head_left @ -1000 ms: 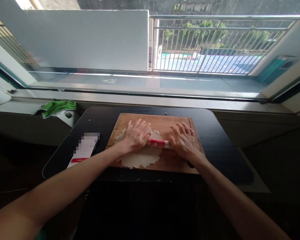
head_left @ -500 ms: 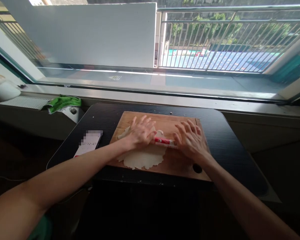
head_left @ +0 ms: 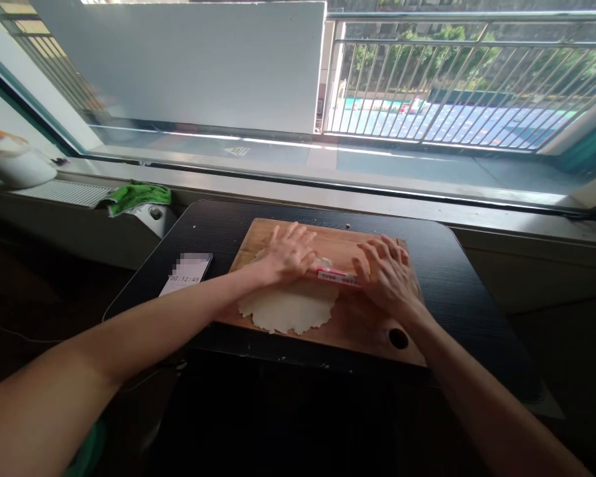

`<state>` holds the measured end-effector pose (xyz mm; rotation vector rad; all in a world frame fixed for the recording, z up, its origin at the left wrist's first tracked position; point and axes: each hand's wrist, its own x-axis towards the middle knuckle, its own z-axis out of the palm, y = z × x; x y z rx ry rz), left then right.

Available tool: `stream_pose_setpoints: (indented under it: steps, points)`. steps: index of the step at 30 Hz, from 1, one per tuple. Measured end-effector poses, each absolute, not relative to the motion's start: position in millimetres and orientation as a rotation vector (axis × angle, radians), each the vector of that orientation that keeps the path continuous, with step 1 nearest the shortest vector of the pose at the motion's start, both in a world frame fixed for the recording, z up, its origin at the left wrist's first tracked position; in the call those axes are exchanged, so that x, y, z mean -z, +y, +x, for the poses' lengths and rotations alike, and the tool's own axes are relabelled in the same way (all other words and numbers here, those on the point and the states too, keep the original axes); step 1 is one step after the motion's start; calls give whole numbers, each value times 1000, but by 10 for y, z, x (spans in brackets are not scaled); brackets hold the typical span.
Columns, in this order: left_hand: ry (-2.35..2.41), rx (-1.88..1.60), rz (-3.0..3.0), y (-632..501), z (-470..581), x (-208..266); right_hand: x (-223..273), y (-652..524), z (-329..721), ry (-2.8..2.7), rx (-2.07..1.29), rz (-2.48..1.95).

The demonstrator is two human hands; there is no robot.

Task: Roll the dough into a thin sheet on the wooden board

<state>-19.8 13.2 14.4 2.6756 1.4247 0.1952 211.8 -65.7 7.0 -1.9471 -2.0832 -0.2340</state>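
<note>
A thin, uneven sheet of pale dough (head_left: 288, 308) lies on a wooden cutting board (head_left: 357, 324), its near edge ragged. Across the dough's far part lies a slim cylinder (head_left: 338, 277) with a red-and-white label; whether it is a rolling pin or a bottle I cannot tell. My left hand (head_left: 291, 254) rests palm down over its left end, fingers stretched forward and apart. On the other end sits my right hand (head_left: 386, 273), also palm down with spread fingers. Both palms hide the cylinder's ends, and the left hand covers some of the dough.
The board lies on a black table (head_left: 457, 298) beside a window. A phone (head_left: 186, 278) showing a timer lies left of the board. Further left, a green cloth (head_left: 139, 197) hangs over a white object on the sill. The board has a dark round hole (head_left: 398, 338) near its right front corner.
Both hands and the cylinder have moved slightly forward over the dough. The cylinder has turned, and a different side of its label shows. The whole view has shifted a little.
</note>
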Motion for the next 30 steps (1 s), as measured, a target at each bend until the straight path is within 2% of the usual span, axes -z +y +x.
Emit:
stream_pose_setpoints:
  steps: [5,8,11,17,21,24,27,30]
  points:
    - [1638,-141,2482,571,19,-293,-195,-123,2168,-1813,70,-2252]
    - [1450,-21,2534,344,-124,-208,-124,-444,2097,-1975,23,-2221]
    - [1324,-49,2634,152,-229,-136,-51,-703,2070,-2082,200,-2074]
    - [1615,-245,2564,425,-47,-295,-181,-281,2116,-1899,43,-2250]
    - [1347,-263,2716,109,-191,-221,-83,-621,2030,-2035,196,-2078]
    - [1330,-261,2729,-55,-265,-160,4,-815,1999,-2078,336,-1929]
    - [1446,-198,2639,144,-160,-199,-52,-578,2009,-1948,289,-2054]
    - [1622,-297,2583,388,-27,-271,-186,-302,1984,-1853,232,-2198]
